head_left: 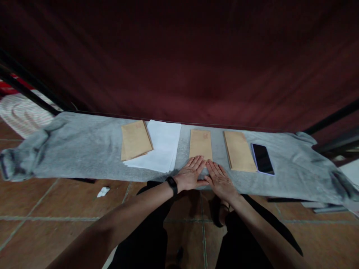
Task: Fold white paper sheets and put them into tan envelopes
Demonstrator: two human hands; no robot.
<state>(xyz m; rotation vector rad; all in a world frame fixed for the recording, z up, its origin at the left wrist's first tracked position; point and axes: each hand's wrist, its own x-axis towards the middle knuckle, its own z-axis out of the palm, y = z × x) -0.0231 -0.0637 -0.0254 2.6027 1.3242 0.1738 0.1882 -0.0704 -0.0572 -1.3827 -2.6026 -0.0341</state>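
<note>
As they lie flat and empty, the left hand (190, 174) and right hand (221, 180) touch a brown envelope (201, 144).

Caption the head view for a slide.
Left hand and right hand at the near end of a brown envelope on gray cloth, white sheets to its left, a phone to its right.

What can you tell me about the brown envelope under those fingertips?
The envelope is a brown, papery rectangle with a small reddish mark, too small to read, near its far right corner. It lies flat on the grey cloth, right of the white sheets. Fingertips of the left hand and right hand lie over its near short end, partly hiding it.
</note>
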